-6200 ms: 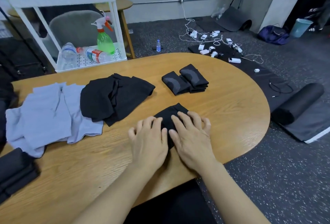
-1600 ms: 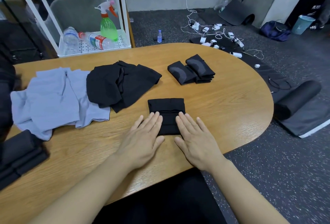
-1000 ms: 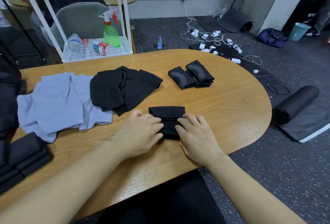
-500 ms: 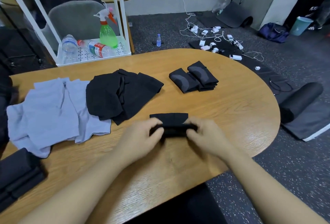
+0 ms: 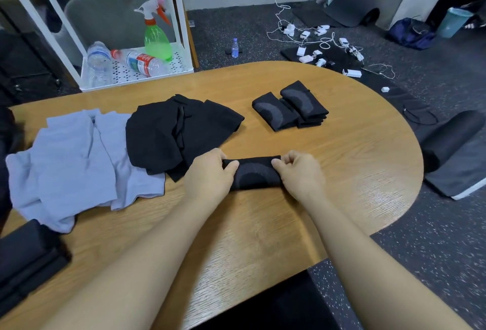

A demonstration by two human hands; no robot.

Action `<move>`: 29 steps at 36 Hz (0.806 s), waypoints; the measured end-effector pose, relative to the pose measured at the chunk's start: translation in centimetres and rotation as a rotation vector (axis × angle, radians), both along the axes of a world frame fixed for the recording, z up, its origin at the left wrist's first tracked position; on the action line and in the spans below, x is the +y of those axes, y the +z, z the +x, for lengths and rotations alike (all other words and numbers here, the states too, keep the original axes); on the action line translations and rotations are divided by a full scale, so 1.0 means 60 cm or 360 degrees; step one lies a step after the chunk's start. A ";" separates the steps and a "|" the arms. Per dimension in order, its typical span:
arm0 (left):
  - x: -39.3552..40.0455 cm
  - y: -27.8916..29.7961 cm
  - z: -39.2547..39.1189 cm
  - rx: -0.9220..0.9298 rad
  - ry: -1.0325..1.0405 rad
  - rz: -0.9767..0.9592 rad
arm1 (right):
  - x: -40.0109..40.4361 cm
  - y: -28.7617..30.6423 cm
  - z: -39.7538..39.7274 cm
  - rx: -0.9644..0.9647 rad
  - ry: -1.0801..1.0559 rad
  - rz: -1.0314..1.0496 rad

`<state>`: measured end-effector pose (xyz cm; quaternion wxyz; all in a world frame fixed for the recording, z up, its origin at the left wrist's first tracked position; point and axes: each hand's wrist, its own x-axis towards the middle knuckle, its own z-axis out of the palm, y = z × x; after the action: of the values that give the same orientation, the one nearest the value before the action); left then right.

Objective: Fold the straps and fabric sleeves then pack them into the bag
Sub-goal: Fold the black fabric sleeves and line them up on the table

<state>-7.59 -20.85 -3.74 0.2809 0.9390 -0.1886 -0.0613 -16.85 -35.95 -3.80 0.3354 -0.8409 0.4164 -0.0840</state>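
Both hands on the folded black sleeve (image 5: pixel 255 174), near-centre of the wooden table (image 5: pixel 342 166). Left hand (image 5: pixel 207 176) grips its left end, fingers curled over it; right hand (image 5: pixel 299 172) pinches the right end, fingers clenched around the fabric. Grey pattern shows on the sleeve's top face. Near left edge: dark folded stack (image 5: pixel 26 258). Left: crumpled light-grey cloth (image 5: pixel 76 161), black fabric heap (image 5: pixel 176 132) overlapping its right side. Farther right: two folded black sleeves (image 5: pixel 290 106) side by side, touching. Beyond the table: white cart (image 5: pixel 181 22) with green spray bottle (image 5: pixel 156 37) and plastic bottles (image 5: pixel 136 62).
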 end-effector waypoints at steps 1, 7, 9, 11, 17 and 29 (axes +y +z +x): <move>0.000 -0.002 0.001 -0.0027 0.0013 0.0016 | 0.002 -0.001 -0.001 0.0008 -0.0015 -0.0032; 0.004 -0.001 0.002 -0.0142 0.0010 0.0011 | -0.003 -0.001 -0.003 -0.0054 -0.0098 -0.0019; 0.010 0.000 0.001 -0.0171 0.0015 -0.0090 | -0.006 -0.001 -0.007 -0.0099 -0.0111 -0.0020; 0.019 -0.001 0.002 -0.0187 0.0034 -0.0217 | -0.010 -0.003 -0.013 -0.0188 -0.0126 0.0021; 0.041 0.002 -0.014 -0.0399 -0.0071 -0.0372 | -0.003 0.001 -0.042 -0.0530 -0.0142 -0.0236; 0.019 -0.028 -0.092 -0.0119 -0.0747 0.0370 | 0.050 -0.030 -0.061 0.0295 0.1151 -0.0853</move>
<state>-13.10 -19.69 -5.44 0.1422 0.8972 -0.4030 -0.1113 -20.52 -32.98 -5.61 0.0751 -0.9932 0.0881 0.0093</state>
